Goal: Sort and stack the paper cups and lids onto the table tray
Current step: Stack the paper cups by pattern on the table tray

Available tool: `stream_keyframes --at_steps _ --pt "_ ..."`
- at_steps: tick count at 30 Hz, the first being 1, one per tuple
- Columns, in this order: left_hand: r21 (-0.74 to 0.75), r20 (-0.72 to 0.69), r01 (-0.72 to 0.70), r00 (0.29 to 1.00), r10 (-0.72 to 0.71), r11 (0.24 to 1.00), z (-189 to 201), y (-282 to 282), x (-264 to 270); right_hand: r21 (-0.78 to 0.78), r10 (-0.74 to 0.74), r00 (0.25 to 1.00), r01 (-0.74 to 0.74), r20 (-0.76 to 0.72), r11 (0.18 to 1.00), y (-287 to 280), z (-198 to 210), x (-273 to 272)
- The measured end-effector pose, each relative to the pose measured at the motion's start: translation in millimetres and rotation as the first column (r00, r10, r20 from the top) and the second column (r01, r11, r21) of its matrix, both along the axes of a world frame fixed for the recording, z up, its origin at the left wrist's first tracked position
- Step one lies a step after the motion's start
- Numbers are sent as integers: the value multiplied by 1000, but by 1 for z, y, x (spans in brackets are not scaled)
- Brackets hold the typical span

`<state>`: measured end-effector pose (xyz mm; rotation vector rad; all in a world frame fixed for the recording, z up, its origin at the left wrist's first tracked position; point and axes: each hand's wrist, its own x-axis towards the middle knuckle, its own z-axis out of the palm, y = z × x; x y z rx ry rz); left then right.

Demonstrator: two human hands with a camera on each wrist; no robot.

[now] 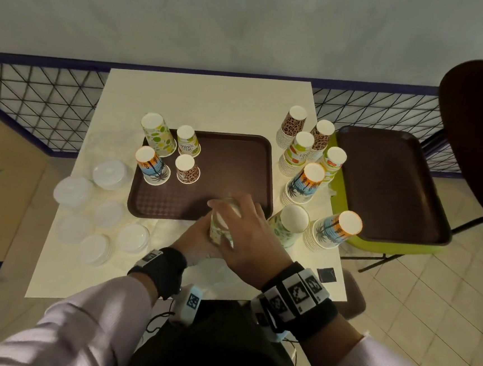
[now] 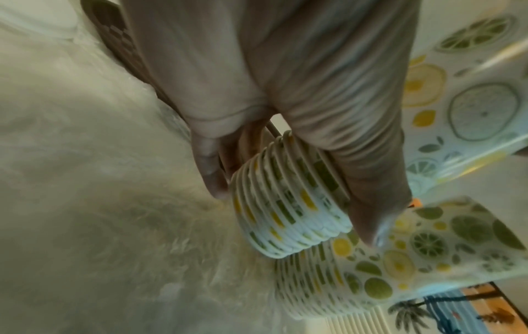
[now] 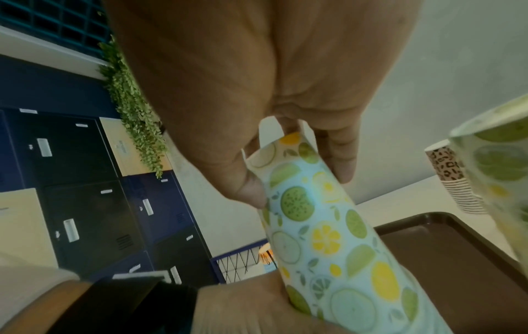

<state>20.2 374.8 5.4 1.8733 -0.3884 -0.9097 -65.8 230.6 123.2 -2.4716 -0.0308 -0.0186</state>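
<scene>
Both hands grip one citrus cup stack at the tray's 6 o'clock edge.

Table (image 1: 212,98) carries the brown tray (image 1: 230,158); left hand (image 1: 197,237) fingers wrap the cup stack (image 1: 220,227) rim end, right hand (image 1: 247,236) fingers curl around its base end.

Tray (image 1: 230,164) centre free — cups (image 1: 167,150) probably leftward

Upside-down lettering, seemingly "HELLO SUMMER", on the small inverted cup (image 1: 189,141) at the brown tray's (image 1: 236,165) far-left corner. Similar print on a cup stack (image 1: 299,153) right of the tray, unreadable.
</scene>
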Motion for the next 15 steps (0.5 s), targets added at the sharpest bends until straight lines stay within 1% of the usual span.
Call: stream_keyframes --at_steps 2,4,6,8,10,11,15 --pt "-41 -19 -40 999 39 998 4 3 0 33 -15 998 13 57 999 -4 11 -2" --pt "-81 -53 -81 996 77 993 5 7 2 60 -79 985 71 153 996 -13 20 -7" --pt "-97 -100 -104 991 94 990 8 11 4 113 -192 952 169 239 979 -28 23 -17" --pt "-98 -96 -118 989 109 988 12 13 5 155 -320 910 288 262 945 -47 17 -30" --pt "-107 -80 -129 989 121 986 18 14 6 155 -421 869 392 262 907 -67 0 -42" --pt "-110 -75 -133 989 125 985 19 14 7 154 -465 852 440 238 885 -76 -12 -48" --pt "-119 -76 -162 985 154 980 28 13 7 223 -588 806 561 74 797 -87 -48 -62"
